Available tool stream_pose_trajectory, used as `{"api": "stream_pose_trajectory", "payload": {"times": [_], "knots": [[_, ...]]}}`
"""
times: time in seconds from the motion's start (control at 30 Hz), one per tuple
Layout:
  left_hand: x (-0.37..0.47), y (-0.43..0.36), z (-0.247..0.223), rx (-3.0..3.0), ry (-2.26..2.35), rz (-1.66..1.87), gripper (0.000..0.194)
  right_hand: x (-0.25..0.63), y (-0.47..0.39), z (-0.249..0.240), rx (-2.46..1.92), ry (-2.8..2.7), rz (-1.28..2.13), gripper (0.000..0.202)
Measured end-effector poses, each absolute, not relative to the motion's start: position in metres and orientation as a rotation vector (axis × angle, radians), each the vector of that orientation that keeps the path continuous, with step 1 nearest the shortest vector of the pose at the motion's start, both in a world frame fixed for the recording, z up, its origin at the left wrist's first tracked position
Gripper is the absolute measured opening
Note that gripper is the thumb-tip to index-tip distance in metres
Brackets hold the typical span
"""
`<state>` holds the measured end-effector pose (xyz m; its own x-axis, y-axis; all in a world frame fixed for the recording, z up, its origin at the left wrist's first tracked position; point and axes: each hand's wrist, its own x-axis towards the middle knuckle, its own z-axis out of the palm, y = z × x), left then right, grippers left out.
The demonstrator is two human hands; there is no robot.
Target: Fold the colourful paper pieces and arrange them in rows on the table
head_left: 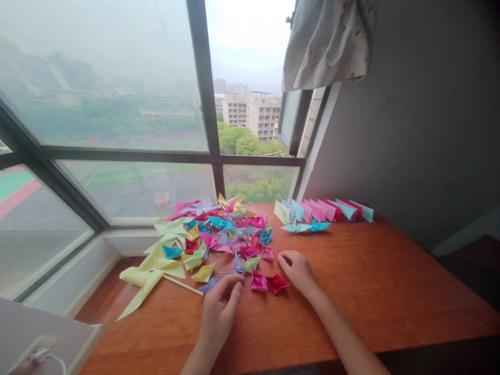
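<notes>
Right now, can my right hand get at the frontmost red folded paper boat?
Probably yes. The right hand is close beside the frontmost red folded paper boat, with nothing visible standing between them. The magenta folded paper boat next to it lies on its left, away from that hand.

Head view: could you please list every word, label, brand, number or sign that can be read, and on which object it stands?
There are none: I can read no text on the folded paper pieces, table or curtain.
Any lettering on the distant buildings would be too small to read.
</notes>
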<state>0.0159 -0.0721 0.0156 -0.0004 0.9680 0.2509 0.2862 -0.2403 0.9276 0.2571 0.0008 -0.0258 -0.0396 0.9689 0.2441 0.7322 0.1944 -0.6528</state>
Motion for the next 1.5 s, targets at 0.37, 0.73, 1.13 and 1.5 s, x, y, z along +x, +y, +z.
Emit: {"api": "stream_pose_trajectory", "payload": {"times": [0.37,0.73,1.13,1.5], "knots": [[-0.010,-0.068,0.026,2.534,1.826,0.816,0.014,0.259,0.001,-0.027,-1.564,-1.779,0.497,0.032],[0.007,-0.061,0.034,2.364,1.818,1.233,0.012,0.249,-0.023,0.006,-1.291,-1.639,0.393,0.024],[0.044,-0.084,0.033,2.071,1.368,1.273,0.017,0.187,-0.086,0.022,-1.040,-1.876,0.399,0.045],[0.011,-0.082,0.046,1.770,1.396,1.514,0.017,0.212,-0.094,0.037,-1.044,-1.737,0.642,0.018]]}}
